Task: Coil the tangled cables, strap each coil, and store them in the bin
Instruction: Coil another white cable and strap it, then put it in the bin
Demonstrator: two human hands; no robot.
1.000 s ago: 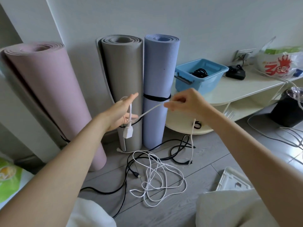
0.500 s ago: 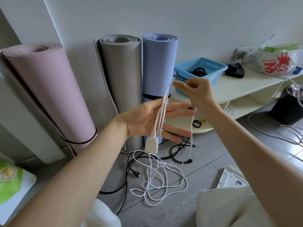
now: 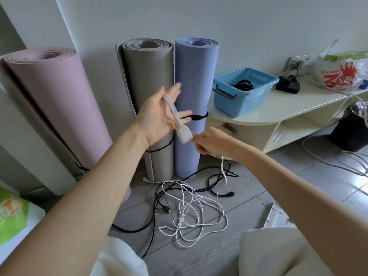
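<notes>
My left hand (image 3: 159, 114) is raised palm-up with fingers spread, and loops of a white cable (image 3: 196, 214) lie across its palm, the white plug end (image 3: 184, 134) dangling below the fingers. My right hand (image 3: 211, 143) is just below and right of that plug, pinching the same white cable, which trails down to a loose tangle on the floor. A black cable (image 3: 157, 196) lies tangled under and around the white one. The blue bin (image 3: 242, 89) sits on a low cream shelf and holds a black coil (image 3: 243, 85).
Three rolled mats, pink (image 3: 53, 108), grey (image 3: 151, 76) and blue (image 3: 196, 82), stand against the wall. The cream shelf (image 3: 294, 108) carries a black adapter (image 3: 287, 86) and a plastic bag (image 3: 342, 74). A black bucket (image 3: 352, 130) and more white cables lie at right.
My left hand has risen and tilted with the loops on its palm. My right hand has dropped from above the left hand to below the plug, drawing the cable down.
</notes>
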